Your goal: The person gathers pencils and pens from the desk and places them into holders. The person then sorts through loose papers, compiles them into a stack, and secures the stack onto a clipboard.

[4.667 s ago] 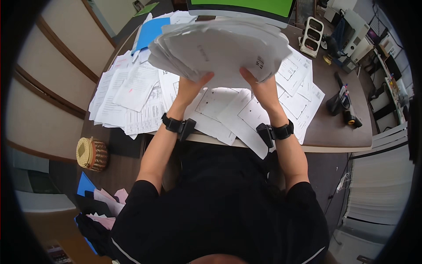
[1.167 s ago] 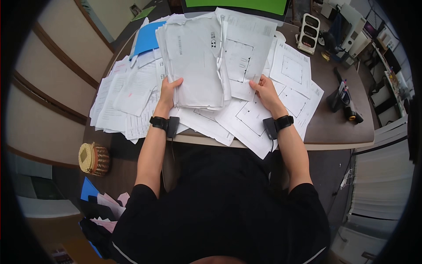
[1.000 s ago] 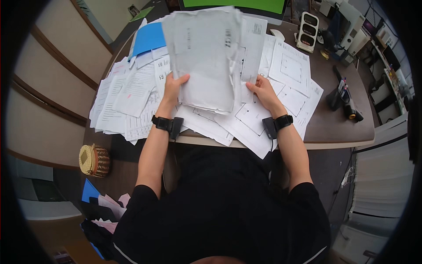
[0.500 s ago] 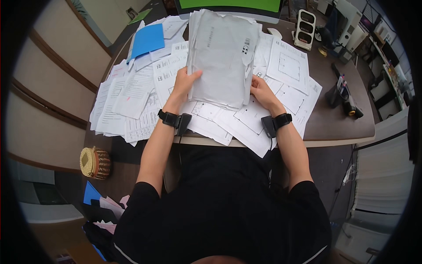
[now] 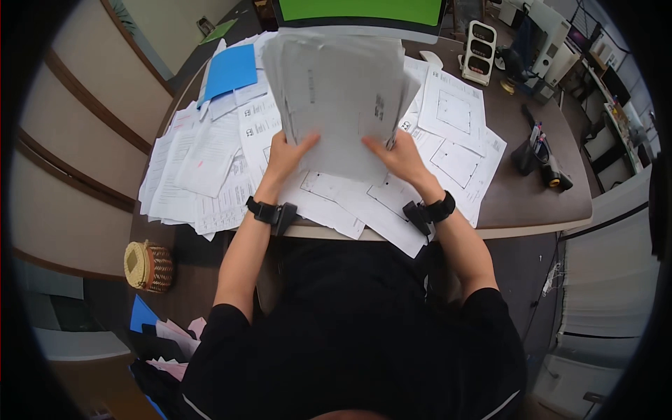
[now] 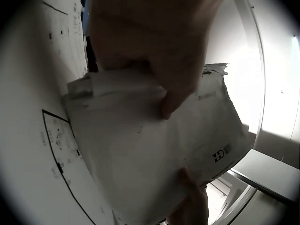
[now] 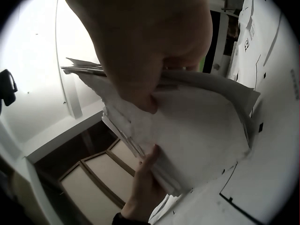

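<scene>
A thick stack of paper sheets is held up on its lower edge over the desk, slightly blurred, with faint print on its near face. My left hand grips its left side, thumb across the front face and fingers behind. On the opposite side my right hand holds it the same way. In the left wrist view the stack shows uneven, creased edges. Layered sheets fan slightly along the edge of the stack in the right wrist view. The fingers behind the stack are mostly hidden.
Loose printed sheets cover the desk's left, and drawings with rectangular outlines lie at right. A blue folder sits back left. Behind stand a monitor and mouse; a pen holder is at right. A woven basket stands lower left.
The right hand earlier held a drawing sheet beside the stack; that sheet went behind the stack. The stack has shifted, and the right thumb now lies on its front face.
</scene>
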Demonstrator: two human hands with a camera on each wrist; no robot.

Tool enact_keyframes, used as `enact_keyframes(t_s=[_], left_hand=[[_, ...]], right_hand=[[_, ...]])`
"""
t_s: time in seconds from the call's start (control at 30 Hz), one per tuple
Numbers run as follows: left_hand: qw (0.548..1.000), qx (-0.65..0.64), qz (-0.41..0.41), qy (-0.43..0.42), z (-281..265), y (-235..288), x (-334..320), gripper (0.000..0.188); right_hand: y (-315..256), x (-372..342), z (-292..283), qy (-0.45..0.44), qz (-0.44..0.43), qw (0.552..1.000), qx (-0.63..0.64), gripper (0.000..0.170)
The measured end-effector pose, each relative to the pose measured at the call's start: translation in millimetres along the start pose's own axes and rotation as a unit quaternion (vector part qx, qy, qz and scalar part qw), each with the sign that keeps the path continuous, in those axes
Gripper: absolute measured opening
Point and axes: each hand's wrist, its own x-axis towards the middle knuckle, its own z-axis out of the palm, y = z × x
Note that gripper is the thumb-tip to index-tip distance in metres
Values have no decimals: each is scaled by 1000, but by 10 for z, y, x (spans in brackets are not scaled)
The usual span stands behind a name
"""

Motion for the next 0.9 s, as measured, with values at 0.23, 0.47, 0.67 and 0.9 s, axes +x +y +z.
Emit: enact_keyframes(t_s=[0.23,0.47,0.67,0.9], left_hand=[[994,-15,16,104,-157,45,-91,27],[995,-40,-49,75,-262,-77,-195,23],[875,331,303,179,-490,-1248,26,31],[972,-115,-120,168,-489,-159,-142,37]], right_hand=[[-436,-99,-8,-81,-36,994,-56,36],[-238,-76,156,-44,-100,993,-52,38],[-290,-74,183,-76,-70,993,-60,37],[354,59,-884,122,103,948,-275,33]])
